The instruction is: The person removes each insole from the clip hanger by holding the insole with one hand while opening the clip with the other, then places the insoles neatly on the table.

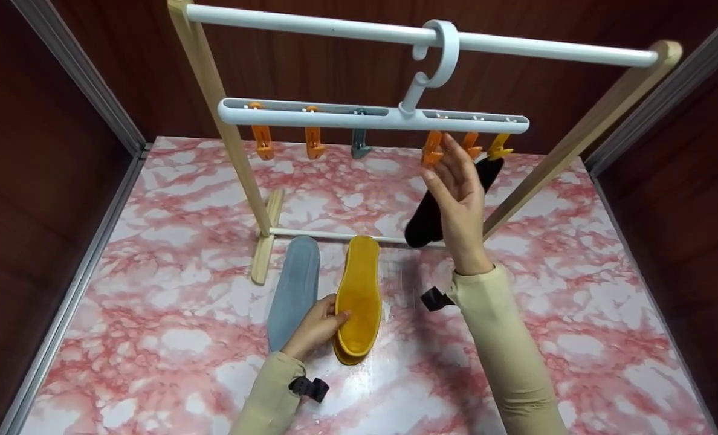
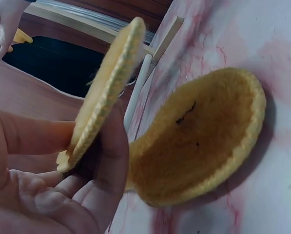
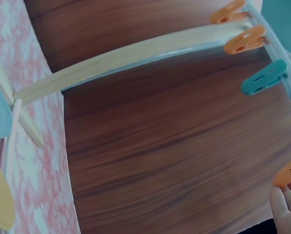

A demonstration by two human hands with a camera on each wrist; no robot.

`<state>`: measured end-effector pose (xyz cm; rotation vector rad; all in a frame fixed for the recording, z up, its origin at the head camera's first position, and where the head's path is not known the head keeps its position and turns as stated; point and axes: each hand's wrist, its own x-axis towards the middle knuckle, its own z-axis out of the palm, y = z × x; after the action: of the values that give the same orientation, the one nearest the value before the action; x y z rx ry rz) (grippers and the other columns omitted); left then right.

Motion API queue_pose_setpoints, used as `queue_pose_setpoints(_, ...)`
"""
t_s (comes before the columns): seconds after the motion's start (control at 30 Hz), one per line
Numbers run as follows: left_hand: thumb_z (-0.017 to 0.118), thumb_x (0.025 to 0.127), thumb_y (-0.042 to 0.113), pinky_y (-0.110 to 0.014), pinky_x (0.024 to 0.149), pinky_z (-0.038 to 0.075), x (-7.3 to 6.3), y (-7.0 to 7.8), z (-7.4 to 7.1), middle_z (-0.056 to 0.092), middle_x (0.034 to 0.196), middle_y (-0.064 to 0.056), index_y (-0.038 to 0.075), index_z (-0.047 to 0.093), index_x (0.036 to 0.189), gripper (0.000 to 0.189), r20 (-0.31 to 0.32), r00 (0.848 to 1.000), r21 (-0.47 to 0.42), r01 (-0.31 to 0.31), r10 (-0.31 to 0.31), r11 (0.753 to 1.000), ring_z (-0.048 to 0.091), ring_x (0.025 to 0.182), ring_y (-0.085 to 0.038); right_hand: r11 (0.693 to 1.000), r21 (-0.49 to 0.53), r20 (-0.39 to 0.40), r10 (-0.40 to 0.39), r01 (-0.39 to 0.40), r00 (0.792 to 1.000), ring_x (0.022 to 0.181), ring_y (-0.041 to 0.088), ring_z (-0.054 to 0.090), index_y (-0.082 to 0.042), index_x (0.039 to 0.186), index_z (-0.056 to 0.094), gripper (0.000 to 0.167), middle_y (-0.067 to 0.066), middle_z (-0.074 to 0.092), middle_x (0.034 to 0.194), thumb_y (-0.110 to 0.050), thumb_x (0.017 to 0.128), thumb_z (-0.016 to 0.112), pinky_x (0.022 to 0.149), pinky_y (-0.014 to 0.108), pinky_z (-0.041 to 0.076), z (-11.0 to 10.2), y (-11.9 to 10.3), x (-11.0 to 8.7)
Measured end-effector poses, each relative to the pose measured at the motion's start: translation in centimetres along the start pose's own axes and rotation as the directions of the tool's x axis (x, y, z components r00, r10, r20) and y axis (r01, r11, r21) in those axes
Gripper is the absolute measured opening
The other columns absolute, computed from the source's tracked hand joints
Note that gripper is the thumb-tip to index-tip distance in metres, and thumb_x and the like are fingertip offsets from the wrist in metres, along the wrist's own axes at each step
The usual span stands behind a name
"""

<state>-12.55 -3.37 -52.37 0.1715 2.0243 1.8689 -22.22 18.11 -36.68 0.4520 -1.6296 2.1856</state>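
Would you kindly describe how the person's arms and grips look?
The left sleeve and right sleeve are long, plain and pale beige-yellow. A small, blocky black mount sits at each wrist, left and right. The left grip and right grip are gloveless. No cables show.

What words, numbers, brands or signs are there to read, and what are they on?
None: no word, number, brand or sign can be read.
One small dark squiggle shows on the lower yellow insole in the left wrist view; too blurred to tell if it's writing.
I can make out no letters on the hanger or its clips.
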Motion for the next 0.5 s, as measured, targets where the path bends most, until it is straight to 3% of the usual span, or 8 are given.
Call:
queue_pose_setpoints(0.27, 0.051, 0.093, 0.005, -0.037, 0.077, 0.055, -0.18, -0.32, -0.21, 0.065, 0.102, -0.029, -0.017, 0.049, 0.121, 0.036, 0.031, 0.999, 0.036, 0.043, -0.045, 0.998, 0.068, 0.089, -0.033, 0.996, -0.070, 0.002, -0.055, 0.055, 0.999, 0.129, 0.024, 0.046, 0.003, 0.142, 0.040, 0.054, 0.013, 0.042, 0.148, 0.001, 0.091, 0.058, 0.113, 0.041, 0.030, -0.09, -0.18, -0.55)
queue_pose_setpoints(0.5, 0.057, 0.090, 0.005, -0.038, 0.077, 0.055, -0.25, -0.81, 0.06, 0.065, 0.103, -0.028, -0.016, 0.051, 0.117, 0.034, -0.008, 0.999, 0.172, 0.038, -0.037, 0.984, 0.067, 0.089, -0.033, 0.977, -0.153, 0.001, -0.152, 0.151, 0.988, 0.132, 0.027, 0.044, 0.005, 0.140, 0.042, 0.051, 0.017, 0.045, 0.144, 0.003, 0.091, 0.057, 0.113, 0.044, 0.029, -0.01, -0.43, -0.86)
